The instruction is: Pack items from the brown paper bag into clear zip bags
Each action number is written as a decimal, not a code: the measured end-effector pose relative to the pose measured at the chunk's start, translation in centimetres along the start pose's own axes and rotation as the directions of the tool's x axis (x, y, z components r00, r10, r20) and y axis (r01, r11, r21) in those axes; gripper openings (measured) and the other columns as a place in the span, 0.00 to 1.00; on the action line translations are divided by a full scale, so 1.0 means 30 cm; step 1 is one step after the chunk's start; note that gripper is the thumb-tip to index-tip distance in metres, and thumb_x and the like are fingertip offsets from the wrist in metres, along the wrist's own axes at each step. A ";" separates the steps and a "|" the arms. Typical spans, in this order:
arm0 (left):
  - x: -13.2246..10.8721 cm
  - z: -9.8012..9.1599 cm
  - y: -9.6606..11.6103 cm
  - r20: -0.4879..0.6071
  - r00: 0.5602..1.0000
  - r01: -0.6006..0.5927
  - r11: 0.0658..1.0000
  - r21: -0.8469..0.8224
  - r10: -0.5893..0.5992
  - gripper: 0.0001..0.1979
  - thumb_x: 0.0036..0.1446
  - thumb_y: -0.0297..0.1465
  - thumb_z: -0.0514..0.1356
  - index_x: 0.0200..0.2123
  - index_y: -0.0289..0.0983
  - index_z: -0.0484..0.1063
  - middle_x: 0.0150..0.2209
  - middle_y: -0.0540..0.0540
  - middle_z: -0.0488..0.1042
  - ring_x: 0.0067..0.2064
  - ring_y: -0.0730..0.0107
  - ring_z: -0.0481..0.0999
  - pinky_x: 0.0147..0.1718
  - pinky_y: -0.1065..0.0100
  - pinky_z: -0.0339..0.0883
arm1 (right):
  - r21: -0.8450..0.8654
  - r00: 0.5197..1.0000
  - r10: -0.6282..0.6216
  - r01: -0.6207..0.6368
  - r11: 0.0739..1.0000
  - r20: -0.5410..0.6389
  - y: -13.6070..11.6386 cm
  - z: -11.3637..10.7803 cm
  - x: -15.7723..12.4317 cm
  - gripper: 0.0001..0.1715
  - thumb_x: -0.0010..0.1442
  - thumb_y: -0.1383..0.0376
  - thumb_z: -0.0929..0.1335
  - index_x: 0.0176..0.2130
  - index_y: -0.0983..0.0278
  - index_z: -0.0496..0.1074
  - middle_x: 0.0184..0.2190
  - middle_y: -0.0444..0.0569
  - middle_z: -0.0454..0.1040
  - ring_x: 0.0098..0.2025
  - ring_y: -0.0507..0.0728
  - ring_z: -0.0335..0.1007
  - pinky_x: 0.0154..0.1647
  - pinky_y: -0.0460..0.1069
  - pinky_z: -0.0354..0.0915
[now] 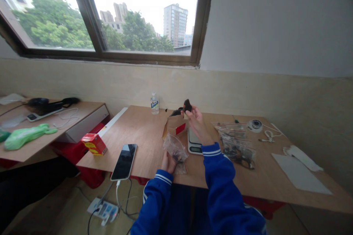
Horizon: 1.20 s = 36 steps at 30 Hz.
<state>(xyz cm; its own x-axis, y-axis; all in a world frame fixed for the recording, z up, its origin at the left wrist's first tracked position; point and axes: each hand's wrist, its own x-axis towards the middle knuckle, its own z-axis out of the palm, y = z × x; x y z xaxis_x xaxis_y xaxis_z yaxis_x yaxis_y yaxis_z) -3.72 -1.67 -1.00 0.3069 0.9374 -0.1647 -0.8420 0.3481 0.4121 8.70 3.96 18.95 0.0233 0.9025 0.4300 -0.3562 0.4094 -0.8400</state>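
My right hand [196, 120] is raised over the table, its fingers closed on a small dark piece [187, 105] whose kind I cannot make out. Near the table's front edge, my left hand [168, 162] grips a clear plastic bag [176, 148] with small dark pieces inside. Just behind the bag stands an open cardboard box [168, 126] with a red patch, and black things show at its top. A white kitchen scale [194, 142] lies partly hidden beneath my right forearm.
Several clear bags of dark parts [238, 147] lie right of the scale. Further right are a white fan [255, 125], a cable [271, 136] and a white sheet [300, 174]. Leftward are a phone [124, 161], a red box [94, 144] and a bottle [154, 103]. Someone's dark-clothed leg [35, 183] shows left.
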 end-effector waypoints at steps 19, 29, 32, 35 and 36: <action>-0.017 0.016 0.015 -0.020 0.999 0.030 0.995 -0.099 -0.032 0.19 0.63 0.38 0.43 0.43 0.39 0.72 0.43 0.43 0.75 0.49 0.61 0.72 0.49 0.54 0.65 | -0.637 0.915 -0.194 0.388 0.666 0.355 0.104 -0.058 0.122 0.19 0.46 0.74 0.61 0.40 0.63 0.62 0.43 0.52 0.66 0.49 0.57 0.62 0.53 0.54 0.59; -0.014 -0.003 0.015 0.060 0.998 0.001 0.995 -0.097 0.005 0.16 0.62 0.36 0.47 0.48 0.41 0.69 0.44 0.45 0.75 0.50 0.62 0.71 0.52 0.53 0.63 | -0.810 0.878 -0.127 0.475 0.344 0.462 0.080 -0.073 0.055 0.24 0.48 0.75 0.60 0.46 0.67 0.68 0.51 0.57 0.64 0.55 0.63 0.56 0.58 0.59 0.52; -0.007 -0.021 0.011 0.136 0.991 -0.004 0.994 -0.108 0.019 0.15 0.62 0.36 0.48 0.49 0.42 0.69 0.47 0.46 0.74 0.51 0.64 0.71 0.53 0.54 0.61 | -0.834 0.891 -0.177 0.455 0.313 0.419 0.068 -0.083 0.043 0.22 0.48 0.76 0.60 0.43 0.67 0.70 0.50 0.57 0.65 0.53 0.62 0.58 0.56 0.59 0.54; -0.002 -0.028 0.008 0.131 0.991 0.008 0.992 -0.127 0.009 0.15 0.62 0.36 0.49 0.49 0.43 0.68 0.48 0.47 0.74 0.52 0.64 0.70 0.54 0.54 0.61 | -0.827 0.890 -0.289 0.441 0.349 0.353 0.051 -0.082 0.035 0.26 0.50 0.77 0.58 0.47 0.65 0.68 0.49 0.55 0.66 0.53 0.60 0.60 0.56 0.57 0.56; -0.001 -0.027 0.007 0.115 0.993 0.006 0.991 -0.133 0.010 0.15 0.62 0.36 0.49 0.49 0.43 0.68 0.48 0.47 0.73 0.52 0.64 0.70 0.54 0.54 0.61 | -0.814 0.883 -0.295 0.456 0.360 0.364 0.047 -0.079 0.034 0.26 0.52 0.76 0.58 0.49 0.65 0.67 0.50 0.55 0.66 0.53 0.60 0.60 0.56 0.57 0.56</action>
<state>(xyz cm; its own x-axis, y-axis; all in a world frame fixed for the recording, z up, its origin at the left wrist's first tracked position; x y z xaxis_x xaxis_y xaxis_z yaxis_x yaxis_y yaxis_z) -4.26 -1.63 -1.64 0.3479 0.9359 -0.0563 -0.8918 0.3488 0.2882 10.43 5.76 17.42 -0.2148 0.6279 0.7480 0.6425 0.6677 -0.3760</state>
